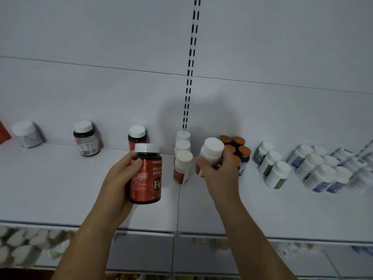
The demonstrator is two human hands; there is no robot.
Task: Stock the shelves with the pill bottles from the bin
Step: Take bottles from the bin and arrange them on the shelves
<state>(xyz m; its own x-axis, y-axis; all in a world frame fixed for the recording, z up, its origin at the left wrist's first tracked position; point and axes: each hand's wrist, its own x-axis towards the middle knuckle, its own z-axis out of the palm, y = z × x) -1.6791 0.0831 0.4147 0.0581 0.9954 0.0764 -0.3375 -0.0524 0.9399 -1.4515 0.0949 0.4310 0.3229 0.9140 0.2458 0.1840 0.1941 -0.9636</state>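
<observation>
My left hand (119, 178) grips a dark bottle with a red label and white cap (146, 174), held just above the white shelf (60, 188). In front of a matching red-label bottle (137, 137) at the back wall. My right hand (220, 170) holds a white bottle with a white cap (212, 151) over the shelf, between a row of three white bottles (182, 158) and a cluster of orange-capped bottles (240, 148). The bin is out of view.
Further left stand a dark bottle (86, 138) and a pale bottle (27, 134). To the right are white bottles with green labels (272, 166) and several with blue labels (321, 170). A lower shelf (24, 245) holds more white-capped bottles.
</observation>
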